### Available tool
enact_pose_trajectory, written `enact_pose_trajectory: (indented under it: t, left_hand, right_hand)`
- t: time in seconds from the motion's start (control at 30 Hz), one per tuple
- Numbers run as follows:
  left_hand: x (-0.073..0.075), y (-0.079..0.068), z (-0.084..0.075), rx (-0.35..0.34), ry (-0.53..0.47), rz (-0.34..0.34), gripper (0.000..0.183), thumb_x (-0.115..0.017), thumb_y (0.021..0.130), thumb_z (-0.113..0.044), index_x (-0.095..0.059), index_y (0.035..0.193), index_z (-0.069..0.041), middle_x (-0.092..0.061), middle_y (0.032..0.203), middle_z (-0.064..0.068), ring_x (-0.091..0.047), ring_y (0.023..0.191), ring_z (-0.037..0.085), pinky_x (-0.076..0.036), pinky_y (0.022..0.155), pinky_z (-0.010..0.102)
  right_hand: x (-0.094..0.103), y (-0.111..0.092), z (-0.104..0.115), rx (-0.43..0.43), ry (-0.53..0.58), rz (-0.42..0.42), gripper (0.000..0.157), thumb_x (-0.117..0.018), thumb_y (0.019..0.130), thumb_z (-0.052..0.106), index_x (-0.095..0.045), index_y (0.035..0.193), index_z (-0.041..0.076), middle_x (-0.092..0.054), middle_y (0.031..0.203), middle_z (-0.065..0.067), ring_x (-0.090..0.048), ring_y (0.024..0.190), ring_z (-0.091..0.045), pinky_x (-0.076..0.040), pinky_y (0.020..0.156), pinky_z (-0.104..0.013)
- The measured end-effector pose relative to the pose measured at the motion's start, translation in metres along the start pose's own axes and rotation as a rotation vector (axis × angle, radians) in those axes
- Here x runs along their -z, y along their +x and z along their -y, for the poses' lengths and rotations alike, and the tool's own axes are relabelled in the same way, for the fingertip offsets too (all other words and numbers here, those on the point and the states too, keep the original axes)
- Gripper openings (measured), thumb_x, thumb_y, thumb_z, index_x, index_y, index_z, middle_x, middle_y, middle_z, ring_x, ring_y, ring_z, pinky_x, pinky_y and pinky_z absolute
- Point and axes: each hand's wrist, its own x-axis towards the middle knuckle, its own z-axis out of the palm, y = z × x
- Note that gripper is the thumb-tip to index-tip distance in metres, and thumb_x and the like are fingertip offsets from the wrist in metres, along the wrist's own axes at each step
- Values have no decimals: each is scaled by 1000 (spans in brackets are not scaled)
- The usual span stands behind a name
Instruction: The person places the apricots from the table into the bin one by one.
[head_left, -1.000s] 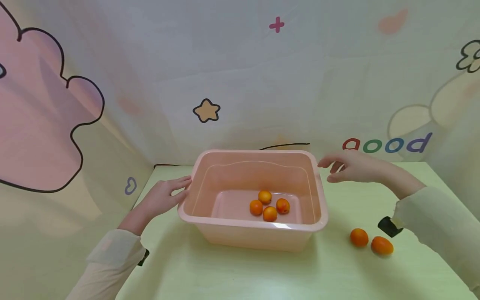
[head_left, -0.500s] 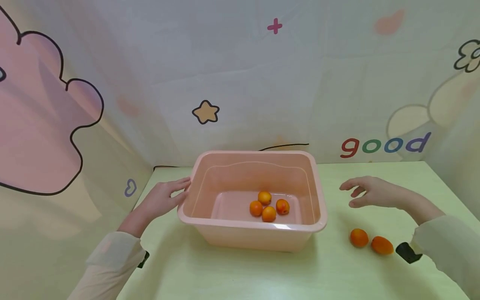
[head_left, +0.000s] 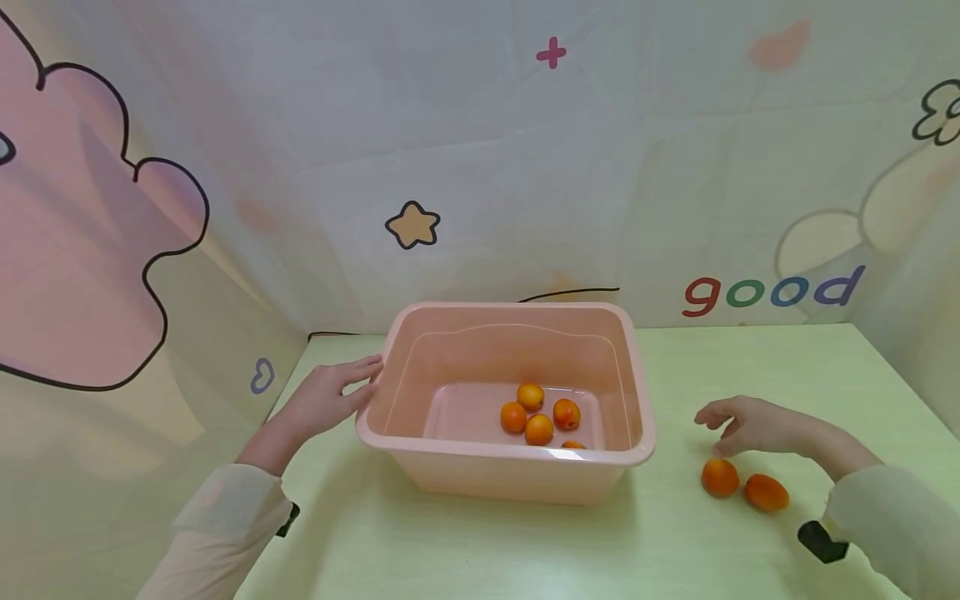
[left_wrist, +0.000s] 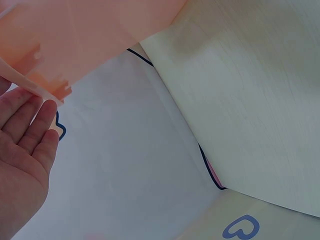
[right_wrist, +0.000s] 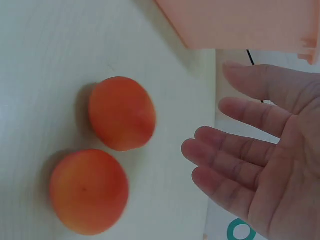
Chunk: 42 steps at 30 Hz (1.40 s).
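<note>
A pink plastic basin [head_left: 495,479] stands mid-table with several small smooth orange fruits [head_left: 538,430] on its floor; one fruit [head_left: 573,445] is mostly hidden by the front rim. At the basin's left side my left hand [head_left: 318,400] touches the rim with its extended fingers, and in the left wrist view the hand [left_wrist: 25,155] has its fingertips under that rim. My right hand [head_left: 765,427] hovers just behind two loose fruits on the table, a rounder fruit [head_left: 720,478] and a longer fruit [head_left: 766,493]. In the right wrist view its fingers [right_wrist: 230,155] are loosely spread, holding nothing.
The pale green table [head_left: 465,550] meets a printed cloth backdrop [head_left: 480,167] behind the basin. Cloth side walls flank the table on both sides. A black wrist device [head_left: 822,542] sits below the right cuff.
My right hand has moved from beside the basin's right rim, rightward and down toward the two loose fruits. Another fruit now shows inside the basin's front. The left hand stays put.
</note>
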Motion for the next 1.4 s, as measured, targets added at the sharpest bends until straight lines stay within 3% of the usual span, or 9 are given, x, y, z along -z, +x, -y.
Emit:
enact_pose_trajectory:
  t: [0.13,0.33,0.73,1.03,1.4]
  left_hand:
    - [0,0,0,3,1,2,42,-53,88,-22,-49,126,-5,-47,132,7,-45,118,30,-42,88,44]
    - [0,1,0,6,7,5,42,-53,88,-22,-48,126,-6,-47,132,7,-45,119,30,-42,88,44]
    - [-1,1,2,-2,7,-4,42,-54,87,-21,-49,126,-6,-48,131,7,-45,119,30,-41,89,45]
    - [-1,0,1,11,8,1,42,-53,88,-23,-49,126,-6,-47,132,7,-45,119,30,-40,90,46]
    - [-1,1,1,10,7,1,43,-53,88,-24,-48,127,-6,-47,132,8,-46,118,30,-43,86,44]
  right_hand:
    - [-7,2,-6,-41,-10,7,49,-67,75,16,-49,118,-2,-52,112,-24,-54,91,-25,-47,77,-45]
    - [-14,5,-10,-128,-77,19,55,-69,74,27,-49,119,2,-53,107,-18,-52,88,-23,-45,76,-46]
    - [-24,8,-13,-162,-114,54,50,-72,71,22,-53,114,6,-54,98,-11,-47,77,-20,-43,71,-39]
    - [-21,9,-12,-111,-162,16,38,-72,70,16,-58,104,4,-56,92,-8,-47,75,-19,-44,71,-38]
    - [15,3,18,56,-183,-61,35,-68,73,14,-58,103,-1,-59,91,-6,-51,79,-17,-48,69,-34]
